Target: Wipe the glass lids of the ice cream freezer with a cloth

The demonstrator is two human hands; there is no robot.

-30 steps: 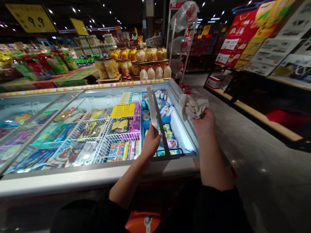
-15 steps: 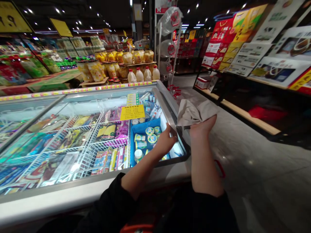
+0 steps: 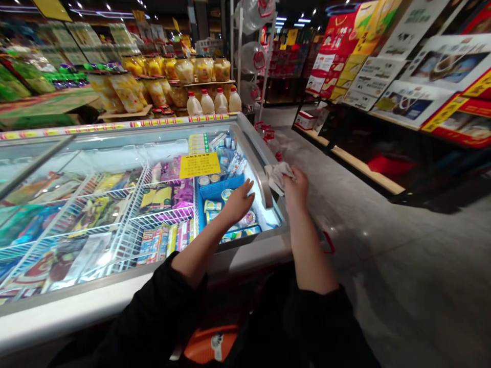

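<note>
My right hand [image 3: 297, 190] is closed on a crumpled greyish-white cloth [image 3: 278, 176]. The cloth lies against the outer right rim [image 3: 264, 186] of a chest freezer. Over the freezer's right end hovers my left hand [image 3: 238, 203], fingers stretched and somewhat apart, with nothing in it. Beneath that hand is a blue bin [image 3: 203, 202] of ice cream cups [image 3: 213, 205], partly hidden by the hand and forearm. A yellow sign [image 3: 199, 165] sits just left of and beyond the left hand.
White wire dividers [image 3: 169, 217] split the freezer into compartments of packaged goods. Behind it stand jars [image 3: 204, 69] and red-capped bottles [image 3: 207, 102]. To the right are a grey floor [image 3: 383, 245] and a shelf of boxes [image 3: 414, 105]. Something orange [image 3: 212, 343] shows below me.
My right hand has drawn the cloth in against the freezer rim, and the cloth looks more bunched. The left hand moved left, its fingers more extended. The view has shifted slightly.
</note>
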